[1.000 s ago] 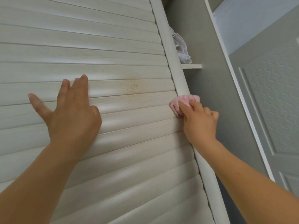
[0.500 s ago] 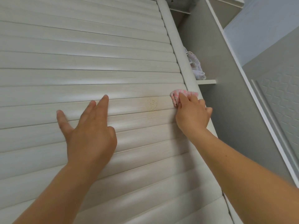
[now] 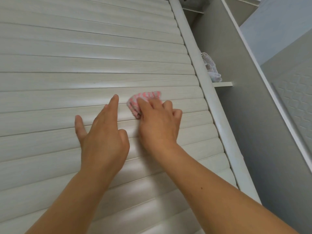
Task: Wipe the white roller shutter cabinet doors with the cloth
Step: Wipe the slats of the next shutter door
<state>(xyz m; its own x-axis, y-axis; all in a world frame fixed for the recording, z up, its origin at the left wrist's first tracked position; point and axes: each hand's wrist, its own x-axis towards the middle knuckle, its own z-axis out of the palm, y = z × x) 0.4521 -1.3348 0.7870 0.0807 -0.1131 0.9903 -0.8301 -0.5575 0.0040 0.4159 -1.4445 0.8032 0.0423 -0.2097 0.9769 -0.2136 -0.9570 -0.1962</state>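
Count, hands: two, both bare, forearms reaching up from the lower edge.
Count, cloths: two; one pink-and-white cloth (image 3: 145,102) in use, one pale crumpled rag (image 3: 211,69) on a shelf.
Count, doors: one roller shutter door (image 3: 84,61) in view, white, horizontal slats, wood-grain finish.
Right hand (image 3: 158,122): knuckles raised, fingers (image 3: 143,103) bent over the pink-and-white cloth, pressing it onto the slats; the cloth is bunched, showing above and left of the fingertips.
Left hand (image 3: 103,137): released, fingers straight and spread, thumb out to the left, palm laid against the slats; holds nothing. Its fingertip lies just beside the cloth, apart from it.
Cloth location: mid-height on the door, right of centre, near but clear of the rounded side rail (image 3: 207,85).
Shelf (image 3: 222,84): narrow ledge in the open grey recess right of the rail, carrying the pale rag.
Far right: embossed panel (image 3: 293,92), partly shown.
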